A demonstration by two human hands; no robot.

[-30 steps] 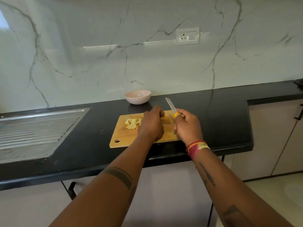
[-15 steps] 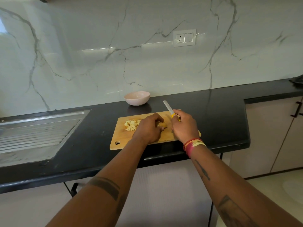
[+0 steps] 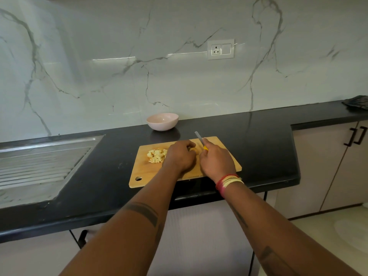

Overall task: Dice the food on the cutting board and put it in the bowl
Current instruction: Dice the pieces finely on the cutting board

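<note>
Hands [image 3: 180, 156] curled over cutting board [image 3: 151, 172]

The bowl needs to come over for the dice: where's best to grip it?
Probably by the near rim of the bowl, coming from the front and above: it stands upright and open behind the cutting board, with the wall close behind and bare counter around it.
</note>
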